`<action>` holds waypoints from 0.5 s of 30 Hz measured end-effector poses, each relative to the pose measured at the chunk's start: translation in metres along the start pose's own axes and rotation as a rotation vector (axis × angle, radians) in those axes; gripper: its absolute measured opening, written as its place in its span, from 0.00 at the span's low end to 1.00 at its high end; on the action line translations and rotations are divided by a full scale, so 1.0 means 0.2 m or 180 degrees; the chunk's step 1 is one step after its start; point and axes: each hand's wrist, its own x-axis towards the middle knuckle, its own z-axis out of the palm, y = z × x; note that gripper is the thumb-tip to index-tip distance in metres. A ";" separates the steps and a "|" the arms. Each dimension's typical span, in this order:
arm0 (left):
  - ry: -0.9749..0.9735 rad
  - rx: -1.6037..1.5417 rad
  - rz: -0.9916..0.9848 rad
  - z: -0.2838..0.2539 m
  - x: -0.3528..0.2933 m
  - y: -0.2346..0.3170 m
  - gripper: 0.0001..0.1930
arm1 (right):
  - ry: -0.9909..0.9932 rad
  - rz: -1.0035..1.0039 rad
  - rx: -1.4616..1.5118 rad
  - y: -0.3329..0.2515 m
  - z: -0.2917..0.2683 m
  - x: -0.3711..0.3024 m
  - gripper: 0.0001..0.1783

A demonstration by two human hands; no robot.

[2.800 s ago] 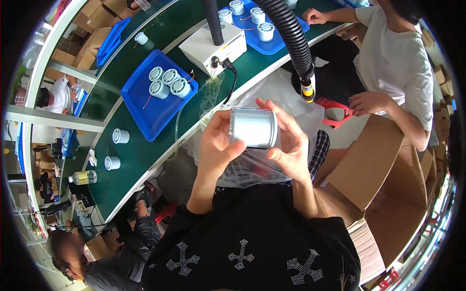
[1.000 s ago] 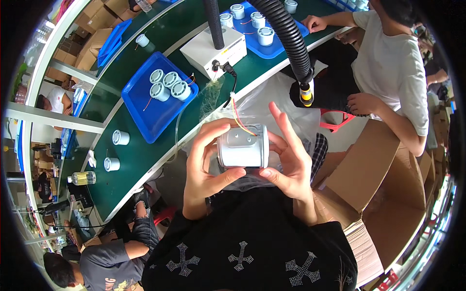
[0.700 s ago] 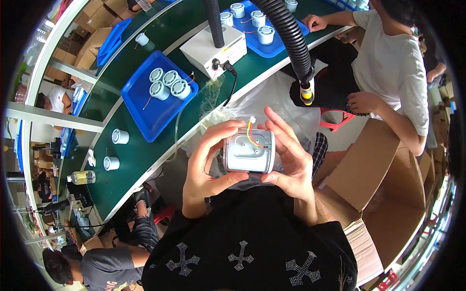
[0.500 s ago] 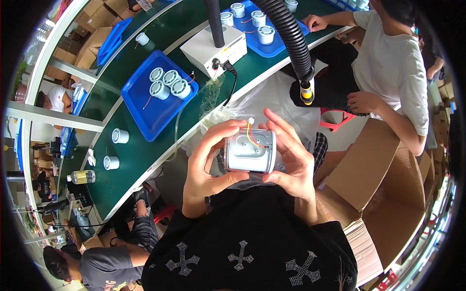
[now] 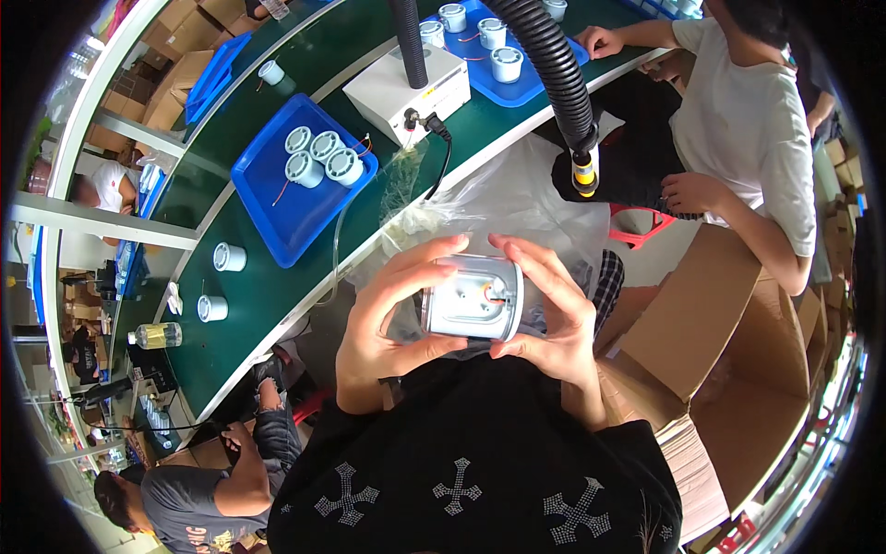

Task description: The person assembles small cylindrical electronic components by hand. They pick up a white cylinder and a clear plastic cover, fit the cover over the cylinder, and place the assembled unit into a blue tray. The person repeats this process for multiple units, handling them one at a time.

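Observation:
Between both hands, in front of my chest, I hold a pale plastic housing (image 5: 461, 312) with a rounded recess facing up. A short bit of red and orange wire shows at the recess's right side; the rest of the wire and its plug are hidden. My left hand (image 5: 383, 319) grips the left edge, thumb below and fingers above. On the right edge, my right hand (image 5: 561, 323) grips in the same way, its fingertips near the upper corner.
A blue tray (image 5: 263, 208) on the green bench (image 5: 198, 360) carries several white round units. Beside it stands a white box (image 5: 443, 97) with a black hose. Another hose (image 5: 558, 78) hangs ahead. An opened carton (image 5: 688, 314) is at right; co-workers sit on both sides.
The housing has tilted and shifted slightly down in my hands. The wires and white plug that rose above its top edge no longer show there; only a short wire piece remains visible.

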 end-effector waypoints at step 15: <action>-0.0071 -0.0328 0.0269 0.02 0.01 -0.03 0.28 | 0.0009 -0.0168 0.0118 0.01 -0.01 -0.01 0.40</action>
